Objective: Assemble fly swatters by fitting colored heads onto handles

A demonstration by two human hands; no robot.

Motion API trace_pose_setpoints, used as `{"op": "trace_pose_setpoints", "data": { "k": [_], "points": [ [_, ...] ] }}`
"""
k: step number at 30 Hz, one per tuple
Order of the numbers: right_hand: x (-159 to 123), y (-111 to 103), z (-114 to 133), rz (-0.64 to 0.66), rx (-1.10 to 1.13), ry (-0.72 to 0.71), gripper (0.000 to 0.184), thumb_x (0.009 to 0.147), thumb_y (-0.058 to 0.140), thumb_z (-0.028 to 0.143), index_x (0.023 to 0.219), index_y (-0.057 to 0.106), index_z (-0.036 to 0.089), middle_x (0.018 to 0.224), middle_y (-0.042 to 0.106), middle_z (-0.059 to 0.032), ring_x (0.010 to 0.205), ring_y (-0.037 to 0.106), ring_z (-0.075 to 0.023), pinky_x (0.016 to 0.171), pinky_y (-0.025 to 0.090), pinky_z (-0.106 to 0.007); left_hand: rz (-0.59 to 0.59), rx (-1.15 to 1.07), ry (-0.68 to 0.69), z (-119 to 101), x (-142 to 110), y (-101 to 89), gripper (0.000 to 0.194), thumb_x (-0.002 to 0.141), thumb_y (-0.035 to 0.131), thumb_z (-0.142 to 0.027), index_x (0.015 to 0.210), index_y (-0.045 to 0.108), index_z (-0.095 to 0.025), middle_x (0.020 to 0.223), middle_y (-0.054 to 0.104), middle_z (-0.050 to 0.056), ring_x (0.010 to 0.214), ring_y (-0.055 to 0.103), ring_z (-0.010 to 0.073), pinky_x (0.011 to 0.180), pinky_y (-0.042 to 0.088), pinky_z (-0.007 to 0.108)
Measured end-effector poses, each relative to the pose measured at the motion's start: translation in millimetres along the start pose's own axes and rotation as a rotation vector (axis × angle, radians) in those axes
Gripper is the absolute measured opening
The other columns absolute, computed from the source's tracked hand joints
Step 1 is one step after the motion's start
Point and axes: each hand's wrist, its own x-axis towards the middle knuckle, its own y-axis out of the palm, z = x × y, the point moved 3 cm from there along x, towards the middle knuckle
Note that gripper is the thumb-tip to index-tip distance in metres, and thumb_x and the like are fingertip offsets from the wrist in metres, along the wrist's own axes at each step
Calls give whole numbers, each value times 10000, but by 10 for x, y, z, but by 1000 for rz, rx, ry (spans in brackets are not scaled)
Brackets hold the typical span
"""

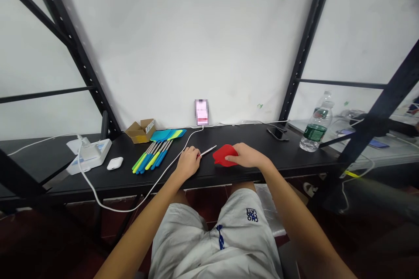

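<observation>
Gripping a thin metal rod (208,151) in the left hand (189,162) and a red paddle (222,157) in the right hand (244,155), the person had both at the worktop (252,138). The rod, held near one end, could have swivelled; the white cable (122,211) beside the left wrist might have snagged, toppling the phone (201,112)
</observation>
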Motion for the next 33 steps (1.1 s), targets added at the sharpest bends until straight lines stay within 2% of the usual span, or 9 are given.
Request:
{"op": "trace_pose_setpoints", "data": {
  "k": [2, 7, 10, 12, 15, 18, 20, 24, 33],
  "points": [
    [99, 11, -158, -17, 172, -12, 203, 777, 646, 375, 798, 722, 188, 805, 732, -29, 724, 662, -206, 678, 489, -287, -30, -33, 8, 12, -28, -29, 165, 933, 460, -239, 881, 608, -188, 965, 615, 75, 939, 550, 202, 863, 413, 327],
    [357, 152, -638, -372, 760, 138, 368, 726, 698, 404, 990, 694, 148, 970, 742, -82, 865, 697, -247, 758, 539, -340, -13, -139, 24, 31, -131, -77, 156, 956, 419, -288, 964, 555, -210, 893, 647, 43, 828, 601, 186, 719, 408, 286],
    [452, 302, -862, -513, 919, 257, 388, 724, 694, 463, 929, 701, 134, 934, 745, -109, 841, 705, -259, 733, 547, -343, 6, -117, 49, 24, -190, -106, 243, 984, 362, -349, 911, 551, -215, 823, 656, 40, 781, 618, 196, 683, 379, 286],
    [479, 365, -941, -576, 887, 308, 398, 737, 668, 509, 879, 707, 139, 895, 747, -110, 816, 705, -264, 702, 542, -335, 10, -103, 76, 16, -213, -122, 295, 994, 336, -377, 861, 546, -216, 807, 657, 42, 779, 624, 201, 675, 363, 285],
    [467, 373, -953, -634, 656, 344, 443, 757, 613, 587, 779, 707, 155, 790, 738, -97, 753, 694, -267, 637, 512, -314, 7, -95, 92, 13, -225, -136, 318, 996, 331, -399, 831, 535, -219, 797, 658, 36, 771, 623, 197, 666, 345, 277],
    [426, 335, -892, -634, 381, 359, 511, 781, 544, 649, 652, 677, 172, 648, 699, -90, 655, 665, -259, 576, 461, -296, 8, -80, 90, 9, -220, -137, 334, 998, 322, -412, 816, 525, -220, 786, 654, 31, 752, 617, 191, 655, 329, 273],
    [402, 318, -856, -628, 289, 372, 543, 795, 508, 667, 613, 660, 179, 591, 672, -92, 589, 639, -244, 546, 429, -289, 9, -66, 78, 4, -215, -134, 346, 999, 315, -421, 812, 524, -219, 779, 652, 33, 740, 613, 191, 639, 315, 274],
    [381, 312, -822, -629, 253, 383, 570, 808, 472, 686, 616, 664, 184, 576, 659, -95, 539, 606, -226, 518, 391, -282, 6, -40, 59, -8, -212, -129, 362, 998, 310, -434, 813, 532, -215, 768, 648, 41, 730, 607, 197, 623, 297, 280],
    [364, 271, -748, -618, 173, 371, 536, 834, 464, 640, 614, 655, 190, 606, 665, -92, 577, 591, -225, 553, 360, -280, -16, -45, 90, -11, -213, -138, 355, 995, 330, -416, 779, 524, -212, 762, 649, 31, 725, 603, 182, 626, 300, 276]
  ]
}}
